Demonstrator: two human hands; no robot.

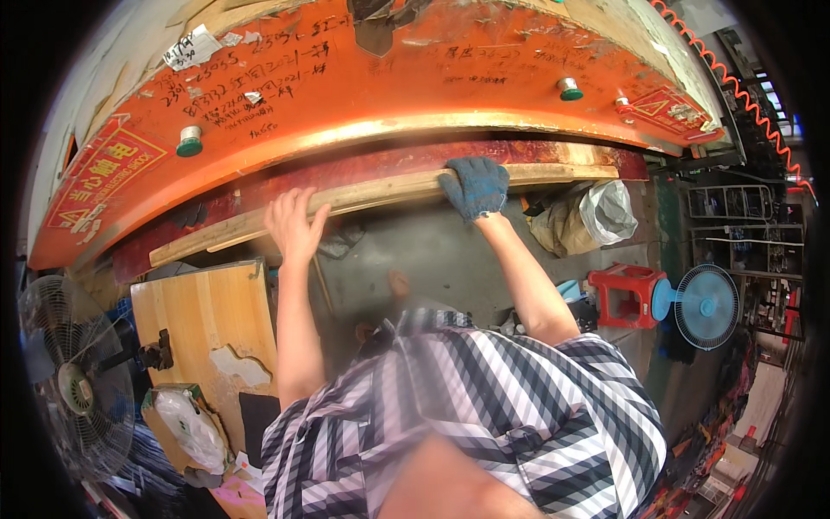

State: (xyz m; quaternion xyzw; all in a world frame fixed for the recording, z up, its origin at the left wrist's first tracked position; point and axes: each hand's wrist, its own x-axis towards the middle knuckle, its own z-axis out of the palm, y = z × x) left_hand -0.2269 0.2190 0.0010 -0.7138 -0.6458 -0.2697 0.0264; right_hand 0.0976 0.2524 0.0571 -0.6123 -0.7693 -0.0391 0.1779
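Wooden strip [389, 190]: located across the upper middle of the frame, running from the left, where it sits lower, to the upper right. It lies along the near edge of a dark red ledge [372, 163], below a large orange panel [380, 97]. A second thin edge shows under its left part; whether this is a separate piece cannot be told.

Left hand [295, 227]: bare, left of centre. Fingers are spread wide and laid over the strip, with the thumb apart from them. No closed grasp is visible.

Right hand [478, 188]: in a blue glove, right of centre. The fingers reach over the strip toward the ledge. Whether they are closed on the wood cannot be told, as the glove covers the contact.

Step in hand (judgement): two-handed placing or steadying of the strip at the ledge.

Requirement for the next move (judgement): any shift of the strip calls for both hands to act together, so that neither end swings. Check that it bears evenly on the ledge. Keep fingertips out of the dark gap beneath the panel. At the right end, allow for the pale sack [571, 225] just below the strip.
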